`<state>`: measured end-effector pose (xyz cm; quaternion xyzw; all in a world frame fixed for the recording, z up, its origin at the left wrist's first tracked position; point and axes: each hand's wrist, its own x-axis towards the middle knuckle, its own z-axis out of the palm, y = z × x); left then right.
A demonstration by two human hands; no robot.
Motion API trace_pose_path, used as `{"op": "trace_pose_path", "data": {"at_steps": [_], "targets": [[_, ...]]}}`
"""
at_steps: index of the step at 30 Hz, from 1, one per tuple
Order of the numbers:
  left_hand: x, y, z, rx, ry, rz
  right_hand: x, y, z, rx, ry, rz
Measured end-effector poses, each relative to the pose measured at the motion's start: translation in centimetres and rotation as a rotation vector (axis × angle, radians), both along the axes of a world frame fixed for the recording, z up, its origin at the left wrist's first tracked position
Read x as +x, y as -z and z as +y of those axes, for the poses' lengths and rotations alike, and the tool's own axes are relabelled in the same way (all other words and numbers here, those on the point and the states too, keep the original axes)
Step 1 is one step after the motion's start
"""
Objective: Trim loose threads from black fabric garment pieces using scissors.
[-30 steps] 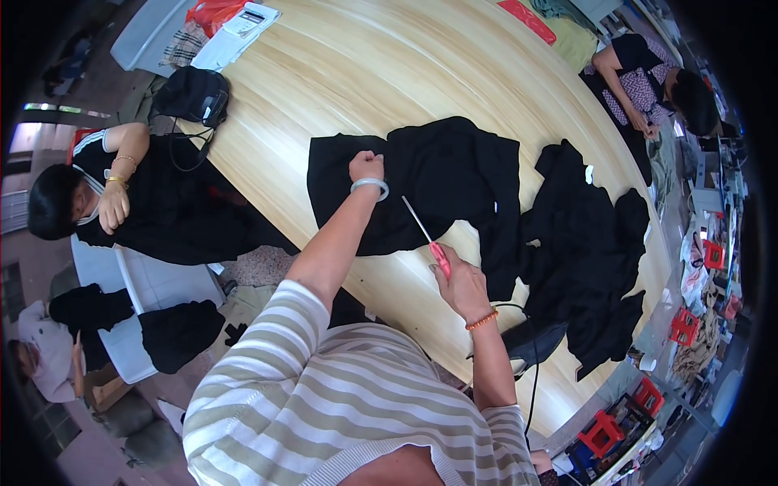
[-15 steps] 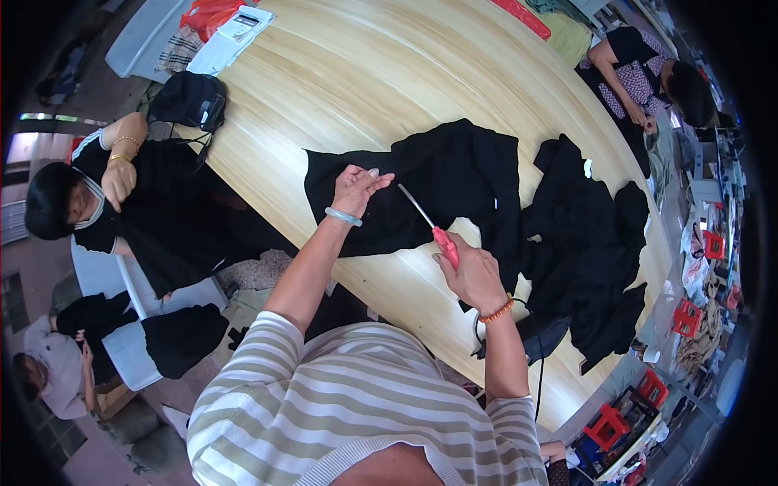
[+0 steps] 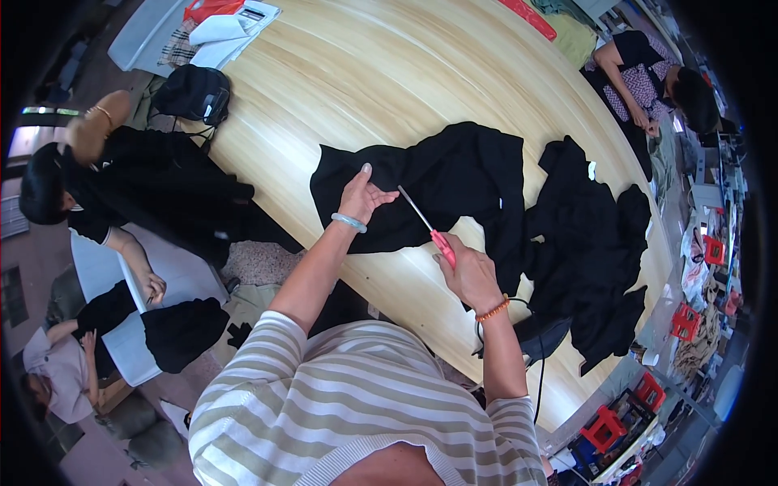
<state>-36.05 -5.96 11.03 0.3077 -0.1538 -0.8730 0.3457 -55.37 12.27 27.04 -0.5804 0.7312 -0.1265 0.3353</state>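
Note:
My right hand (image 3: 470, 271) is closed round the red handle of a slim screwdriver-like tool (image 3: 419, 212). Its straight metal shaft points up and left, the tip close to the fingertips of my left hand (image 3: 362, 197). That left hand is open, thumb and fingers apart, over a flat piece of black cloth (image 3: 454, 170). Whether its fingers touch the tool's tip or the cloth I cannot tell. More black cloth pieces (image 3: 587, 235) lie bunched to the right.
A pale wood-grain table (image 3: 348, 73) spreads ahead. Beside my right wrist are a dark object (image 3: 541, 336) and a black cable (image 3: 540, 381). On the left a person handles a black garment (image 3: 178, 194) near a black bag (image 3: 190, 95). Another person (image 3: 640, 85) sits far right.
My left fingers have spread apart, with the thumb now raised; before, they were nearly together. My right hand has barely moved. The person on the left has shifted the black garment and both arms.

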Motion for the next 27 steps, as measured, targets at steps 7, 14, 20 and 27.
{"op": "trace_pose_path", "data": {"at_steps": [7, 14, 20, 27], "targets": [[-0.2, -0.8, 0.8, -0.691, -0.037, -0.706, 0.4, -0.9, -0.2, -0.028, 0.011, -0.015], [-0.6, -4.0, 1.9, -1.321, -0.027, -0.834, 0.0, -2.3, -0.5, 0.010, 0.002, 0.020], [0.5, -3.3, 1.5, -1.492, 0.042, -0.886, -0.4, -2.4, -0.4, 0.006, -0.012, 0.021], [0.5, -3.0, 2.1, -1.665, 0.120, -0.917, -0.4, -2.1, 0.2, 0.027, -0.034, -0.054]]}}
